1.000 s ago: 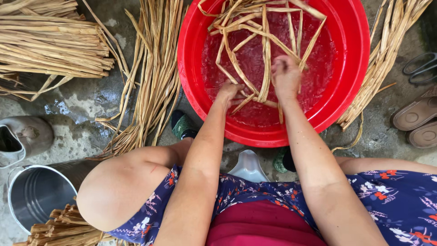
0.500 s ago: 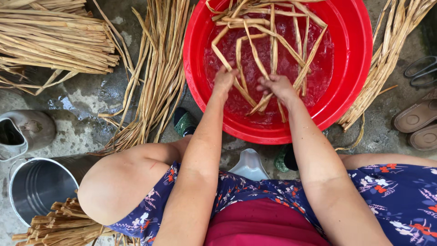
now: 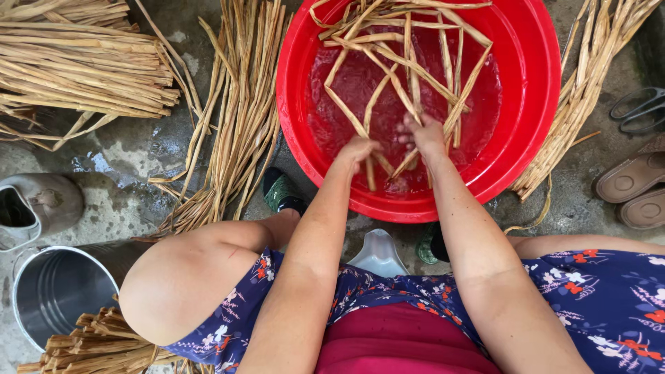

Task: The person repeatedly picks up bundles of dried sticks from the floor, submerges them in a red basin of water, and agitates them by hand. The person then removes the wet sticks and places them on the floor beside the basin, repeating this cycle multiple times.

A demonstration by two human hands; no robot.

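A big red basin (image 3: 533, 97) of water stands on the wet concrete ahead of me. Long tan reed strips (image 3: 388, 69) soak in it, crossing one another. My left hand (image 3: 359, 150) is closed round the near ends of a few strips at the basin's near side. My right hand (image 3: 422, 135) grips other strips just beside it, the two hands almost touching above the water. My bare knees frame the basin below.
Dry reed bundles lie at the upper left (image 3: 76, 69), beside the basin's left (image 3: 235, 125) and along its right (image 3: 589, 90). A metal bucket (image 3: 59, 291) and a grey boot (image 3: 34, 204) are at the left. Sandals (image 3: 634, 187) and scissors (image 3: 641, 107) lie at the right.
Both hands have drawn together and slid nearer along the strips toward the basin's near wall; the soaking strips have shifted and fanned out in the water.
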